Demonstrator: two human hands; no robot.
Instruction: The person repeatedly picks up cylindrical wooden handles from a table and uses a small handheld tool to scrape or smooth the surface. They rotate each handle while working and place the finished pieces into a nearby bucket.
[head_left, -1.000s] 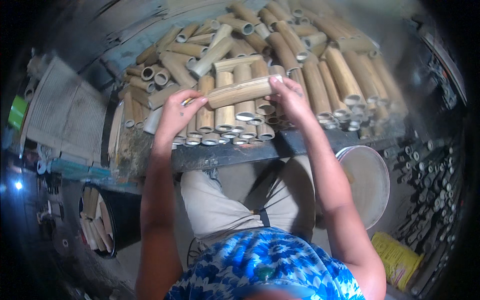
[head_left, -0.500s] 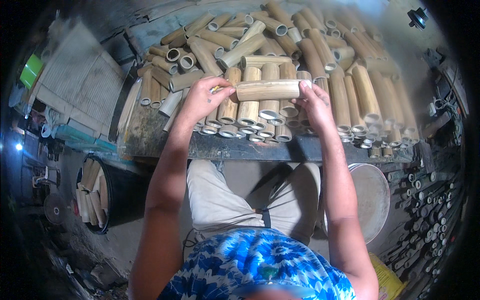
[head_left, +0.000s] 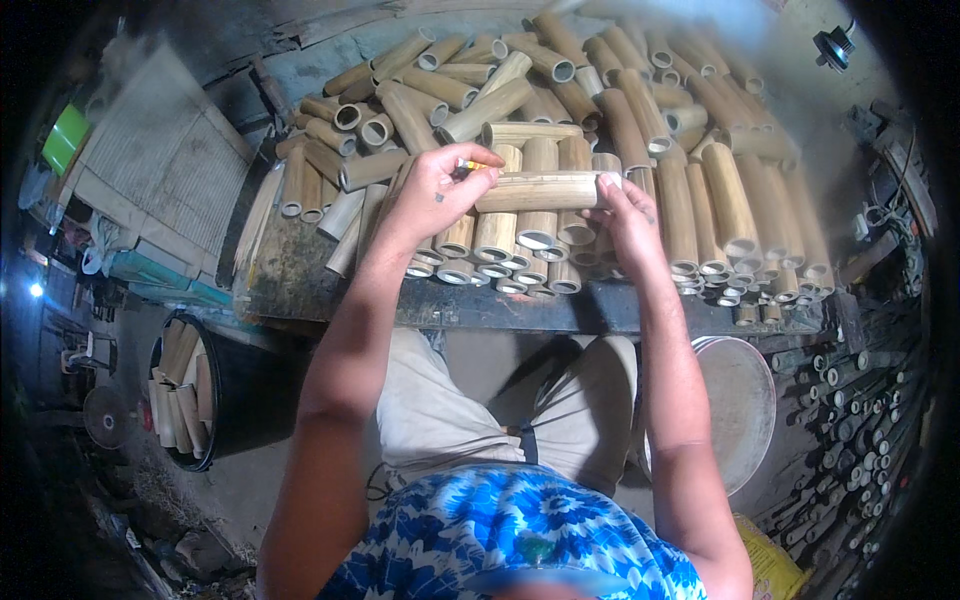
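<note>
Head view shows the right hand (head_left: 630, 212) closed on one end of a bamboo section (head_left: 545, 190), thumb on top and fingers beneath. The left hand (head_left: 447, 192) is half curled at the other end, with a small yellow item (head_left: 463, 170) held in its fingers; I cannot tell what it is, nor whether the thumb presses on the bamboo. The section lies roughly level between the hands, above stacked bamboo tubes (head_left: 738, 200) that spread beyond both hands on a dark workbench (head_left: 480, 316). It looks light, stiff and dry; its smooth rounded face could roll in a loose grip, and it would probably split along the grain. Best held near both ends, fingertips clear of the pale edge, which may be sharp.
</note>
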